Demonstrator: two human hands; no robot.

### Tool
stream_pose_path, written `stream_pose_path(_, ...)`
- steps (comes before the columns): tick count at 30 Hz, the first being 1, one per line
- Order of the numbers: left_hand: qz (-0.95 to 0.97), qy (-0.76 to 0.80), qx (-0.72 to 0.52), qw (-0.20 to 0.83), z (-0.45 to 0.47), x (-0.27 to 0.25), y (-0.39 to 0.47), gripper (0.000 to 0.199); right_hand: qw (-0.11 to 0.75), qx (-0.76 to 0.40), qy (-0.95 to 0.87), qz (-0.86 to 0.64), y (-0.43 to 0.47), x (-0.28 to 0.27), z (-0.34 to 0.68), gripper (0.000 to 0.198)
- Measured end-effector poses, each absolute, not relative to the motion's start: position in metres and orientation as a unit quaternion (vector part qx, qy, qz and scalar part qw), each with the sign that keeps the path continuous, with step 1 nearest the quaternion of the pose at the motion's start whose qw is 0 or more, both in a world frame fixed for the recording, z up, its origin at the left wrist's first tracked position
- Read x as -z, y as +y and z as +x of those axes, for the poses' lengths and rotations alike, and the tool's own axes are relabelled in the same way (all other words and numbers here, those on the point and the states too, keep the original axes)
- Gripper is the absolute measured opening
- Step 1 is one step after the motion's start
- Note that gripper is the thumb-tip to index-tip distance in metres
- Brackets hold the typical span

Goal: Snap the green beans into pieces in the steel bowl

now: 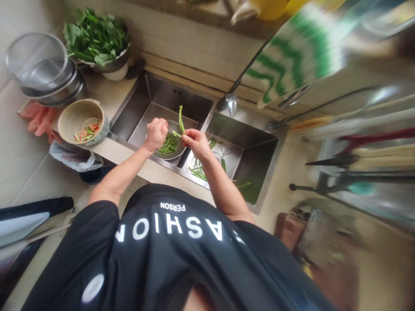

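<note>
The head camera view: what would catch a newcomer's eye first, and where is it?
Probably the black shirt with white letters, filling the lower middle. Next, over the double sink, the closed left hand and the right hand pinching green stalks. Then the heaped leafy greens at upper left.

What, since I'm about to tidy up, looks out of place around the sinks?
A green stem in the right-hand basin appears stray, apart from the bunch nearer the arm. A pink glove lies crumpled beside the beige basket. Nothing looks damaged.
</note>
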State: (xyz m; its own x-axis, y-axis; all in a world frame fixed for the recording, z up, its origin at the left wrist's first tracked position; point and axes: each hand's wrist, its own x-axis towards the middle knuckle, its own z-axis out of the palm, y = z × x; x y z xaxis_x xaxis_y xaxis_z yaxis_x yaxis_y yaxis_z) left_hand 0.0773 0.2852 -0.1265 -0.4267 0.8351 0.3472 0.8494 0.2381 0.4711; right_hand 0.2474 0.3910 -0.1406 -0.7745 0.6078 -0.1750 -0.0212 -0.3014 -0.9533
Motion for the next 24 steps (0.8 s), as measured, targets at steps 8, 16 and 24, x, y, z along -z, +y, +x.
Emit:
stream_pose_path(8, -0.636, -0.718, 0.282, -0.035, 0.093, 0.113, 0.283, 0.030, 0.189, -0.736, -0.575, -0.303, 0.401, 0.151, 0.249, 0.045)
stream_pose_path(16, -0.741, -0.668, 0.071, -0.021, 0.097, 0.114, 0.289, 0.030, 0.153, -0.787, -0.538, -0.261, 0.401, 0.146, 0.247, 0.049)
stream_pose_path(24, -0.731, -0.672, 0.116, -0.031, 0.096, 0.126, 0.295, 0.026, 0.162, -0.787, -0.540, -0.251, 0.399, 0.145, 0.239, 0.041)
